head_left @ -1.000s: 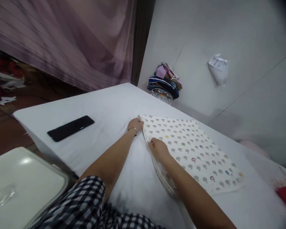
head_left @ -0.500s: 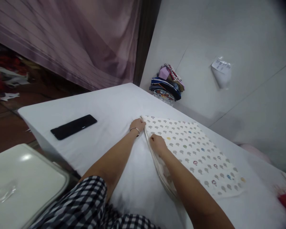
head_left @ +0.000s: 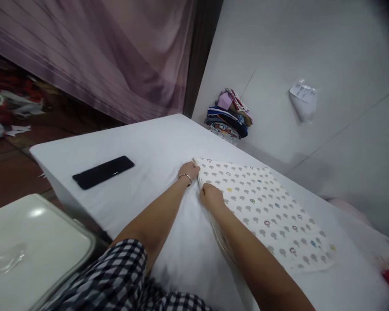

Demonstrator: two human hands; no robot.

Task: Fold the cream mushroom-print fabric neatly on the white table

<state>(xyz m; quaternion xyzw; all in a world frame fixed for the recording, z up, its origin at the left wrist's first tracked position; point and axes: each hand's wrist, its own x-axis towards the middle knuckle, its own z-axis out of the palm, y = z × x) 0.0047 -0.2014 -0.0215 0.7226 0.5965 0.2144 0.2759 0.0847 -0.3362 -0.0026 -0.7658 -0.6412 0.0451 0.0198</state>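
A folded white cloth [head_left: 262, 203] printed with grey and a few coloured mushroom shapes lies on the white-covered table. My left hand [head_left: 188, 171], with a bracelet at the wrist, pinches the cloth's far corner on its left edge. Closer to me along that same edge, my right hand [head_left: 211, 196] is closed on the layered rim of the cloth. Both sets of fingertips are partly hidden. Below my right hand, the edge layers run back toward me, partly covered by my forearm.
A black phone [head_left: 103, 172] lies on the table [head_left: 155, 138] to the left. Folded clothes [head_left: 227, 116] are stacked by the wall at the far edge. A pale plastic lid [head_left: 45, 242] is at lower left. A pink curtain [head_left: 123, 56] hangs behind, and a paper in plastic [head_left: 304, 99] is on the wall.
My right hand has moved slightly left, onto the edge of the cloth. My left hand stays at the corner. The whole view has shifted a little.
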